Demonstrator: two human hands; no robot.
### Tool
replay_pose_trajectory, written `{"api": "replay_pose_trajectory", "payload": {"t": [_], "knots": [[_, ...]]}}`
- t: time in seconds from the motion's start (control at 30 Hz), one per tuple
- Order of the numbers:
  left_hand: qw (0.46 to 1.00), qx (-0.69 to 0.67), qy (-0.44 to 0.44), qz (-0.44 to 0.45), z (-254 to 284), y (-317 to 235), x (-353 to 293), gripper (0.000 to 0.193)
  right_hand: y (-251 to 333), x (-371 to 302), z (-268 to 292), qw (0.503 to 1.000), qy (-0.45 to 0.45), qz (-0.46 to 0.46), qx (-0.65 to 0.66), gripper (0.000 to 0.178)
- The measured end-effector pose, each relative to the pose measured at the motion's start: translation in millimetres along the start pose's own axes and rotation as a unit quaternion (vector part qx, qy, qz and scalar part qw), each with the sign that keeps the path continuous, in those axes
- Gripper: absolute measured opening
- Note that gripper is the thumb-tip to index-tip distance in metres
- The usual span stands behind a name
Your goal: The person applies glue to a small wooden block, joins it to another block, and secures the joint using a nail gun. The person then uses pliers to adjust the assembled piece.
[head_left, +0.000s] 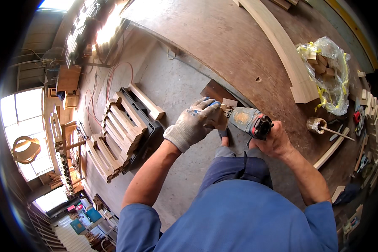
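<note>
My left hand, in a pale knitted work glove with blue at the fingertips, grips a small wooden block. The fingers lie over its top and hide part of it. My bare right hand is wrapped round the back of a dusty handheld power tool with a grey-orange body and a black end. Its front end meets the block or sits right beside it; the exact contact is hidden. Just beyond lies a dark brown board at the bench edge, with a small light wood piece near it.
The brown workbench carries a long curved wooden part, a clear plastic bag with wood blocks and a pot with a stick. On the left, wooden frames are stacked above the concrete floor. Hoses trail behind them.
</note>
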State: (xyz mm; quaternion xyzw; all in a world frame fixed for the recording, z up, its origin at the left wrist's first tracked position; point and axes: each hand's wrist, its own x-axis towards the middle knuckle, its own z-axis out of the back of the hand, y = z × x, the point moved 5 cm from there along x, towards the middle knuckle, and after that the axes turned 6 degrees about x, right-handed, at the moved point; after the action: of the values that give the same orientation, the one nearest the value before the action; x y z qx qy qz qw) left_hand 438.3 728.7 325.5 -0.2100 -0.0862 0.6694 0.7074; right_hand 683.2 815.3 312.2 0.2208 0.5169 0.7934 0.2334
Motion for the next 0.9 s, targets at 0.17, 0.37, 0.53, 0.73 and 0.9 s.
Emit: {"api": "replay_pose_trajectory", "payload": {"t": [0.17,0.37,0.53,0.73,0.9], "knots": [[1.0,-0.005,0.026,0.008,-4.0,4.2,-0.2,0.072,0.5,2.9,0.9,0.999,0.001,0.029,-0.035,0.022],[1.0,0.009,0.009,0.006,0.7,-1.0,1.1,0.078,-0.7,1.6,0.0,0.999,0.005,0.026,-0.042,0.021],[1.0,0.002,0.004,0.004,0.8,-0.3,0.1,0.078,1.7,1.7,-0.8,0.998,0.009,0.029,-0.046,0.02],[1.0,0.003,0.002,0.002,0.7,-1.0,0.2,0.078,-2.5,-1.7,-1.5,0.998,0.014,0.028,-0.056,0.015],[1.0,0.0,0.007,0.006,2.0,-1.8,1.0,0.078,0.3,-12.7,3.8,0.998,0.049,-0.017,-0.029,0.018]]}}
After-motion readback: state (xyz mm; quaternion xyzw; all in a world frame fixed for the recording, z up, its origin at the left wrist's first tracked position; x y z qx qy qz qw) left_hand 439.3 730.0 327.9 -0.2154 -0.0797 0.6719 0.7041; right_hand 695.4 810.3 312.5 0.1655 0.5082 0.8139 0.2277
